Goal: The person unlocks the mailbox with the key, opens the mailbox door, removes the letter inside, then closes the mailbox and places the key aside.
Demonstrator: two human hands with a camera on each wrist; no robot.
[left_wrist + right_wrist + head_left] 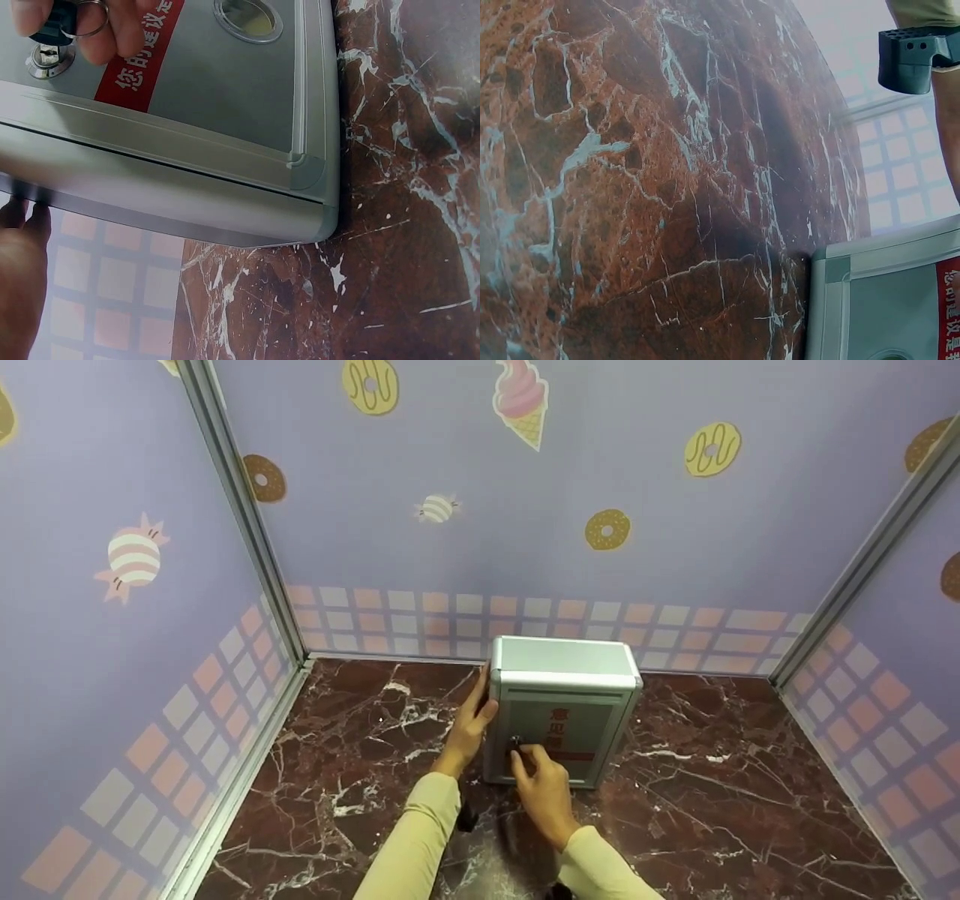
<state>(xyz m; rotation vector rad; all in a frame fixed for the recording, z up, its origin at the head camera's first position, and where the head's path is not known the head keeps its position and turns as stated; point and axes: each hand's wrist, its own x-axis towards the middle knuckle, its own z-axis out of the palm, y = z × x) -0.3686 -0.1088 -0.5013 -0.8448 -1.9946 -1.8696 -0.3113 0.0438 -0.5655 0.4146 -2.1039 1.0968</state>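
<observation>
The box abuts the left hand; the right hand pinches its key.

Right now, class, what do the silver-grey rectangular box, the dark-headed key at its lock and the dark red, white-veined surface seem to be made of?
Silver-grey rectangular box: probably aluminium, satin; soft highlights along its edges.
Dark-headed key: head probably smooth plastic, dark without metallic shine.
Dark red, white-veined surface: glossy, showing pale reflections; real or imitation stone, unclear.
</observation>
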